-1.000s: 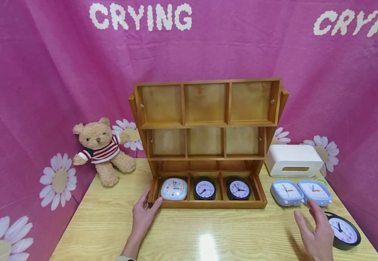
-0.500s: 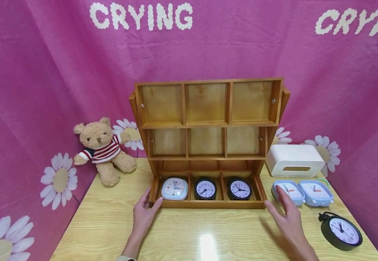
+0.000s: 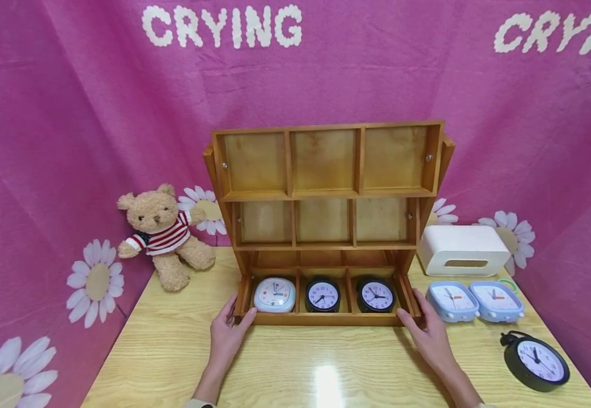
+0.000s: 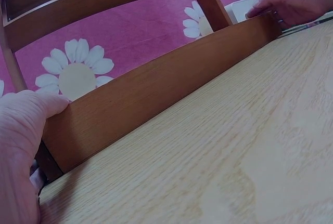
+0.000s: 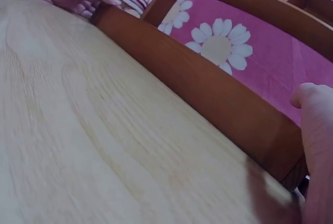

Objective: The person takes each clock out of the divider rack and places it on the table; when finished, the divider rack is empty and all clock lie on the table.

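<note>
A brown wooden three-tier shelf [image 3: 326, 319] with square compartments stands on the table. My left hand [image 3: 226, 335] grips the left front corner of its bottom tier, thumb on the front board and fingers along the outer side. The right front corner is held the same way by my right hand [image 3: 430, 335]. In the bottom tier sit a pale blue-and-white alarm clock [image 3: 275, 295] on the left, a round black alarm clock [image 3: 323, 296] in the middle and another black alarm clock [image 3: 376, 296] on the right. Some fingertips are hidden behind the side boards.
Two light blue alarm clocks, a left one [image 3: 453, 301] and a right one [image 3: 497, 301], lie right of the shelf. Nearer lies a black alarm clock [image 3: 536, 361]. A white tissue box [image 3: 463, 249] stands behind them. At the back left sits a teddy bear [image 3: 165, 232].
My right hand has moved left from beside the black clock, past the blue clocks, onto the shelf's right front corner. My left hand has stayed on the left corner.
</note>
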`<state>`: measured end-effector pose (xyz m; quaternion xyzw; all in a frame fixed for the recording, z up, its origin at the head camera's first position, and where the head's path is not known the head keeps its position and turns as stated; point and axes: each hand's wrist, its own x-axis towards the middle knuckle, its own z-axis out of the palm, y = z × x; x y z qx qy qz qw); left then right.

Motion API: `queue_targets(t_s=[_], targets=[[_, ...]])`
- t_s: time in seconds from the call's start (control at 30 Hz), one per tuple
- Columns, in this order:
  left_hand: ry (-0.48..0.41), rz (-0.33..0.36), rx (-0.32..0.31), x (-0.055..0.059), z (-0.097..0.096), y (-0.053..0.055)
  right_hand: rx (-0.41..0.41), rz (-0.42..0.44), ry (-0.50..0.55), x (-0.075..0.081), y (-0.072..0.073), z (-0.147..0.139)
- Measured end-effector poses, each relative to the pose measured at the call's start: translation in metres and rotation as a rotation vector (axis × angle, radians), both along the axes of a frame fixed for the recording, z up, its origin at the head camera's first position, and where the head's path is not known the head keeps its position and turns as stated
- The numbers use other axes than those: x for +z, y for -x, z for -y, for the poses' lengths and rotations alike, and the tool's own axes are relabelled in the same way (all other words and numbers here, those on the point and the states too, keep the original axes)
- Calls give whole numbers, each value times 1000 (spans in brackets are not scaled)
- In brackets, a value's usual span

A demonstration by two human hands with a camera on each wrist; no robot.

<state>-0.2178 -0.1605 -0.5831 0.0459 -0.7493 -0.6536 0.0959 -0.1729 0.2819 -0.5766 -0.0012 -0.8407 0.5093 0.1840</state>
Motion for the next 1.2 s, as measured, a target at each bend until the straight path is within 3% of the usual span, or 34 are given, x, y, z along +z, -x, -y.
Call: queue_targets(t_s=[0.2, 0.47, 0.8, 1.0, 1.2], targets=[[4, -2, 1, 0, 0, 0, -42, 5, 51, -7, 2, -1], [9, -14, 12, -3, 3, -4, -25, 29, 133, -9, 3, -2], [25, -45, -1, 1, 0, 3, -62, 18, 168, -10, -1, -1], [54, -39, 14, 9, -3, 1, -56, 21, 180, -10, -1, 0], [196, -117, 25, 31, -11, -2, -39, -7, 163, -8, 2, 0]])
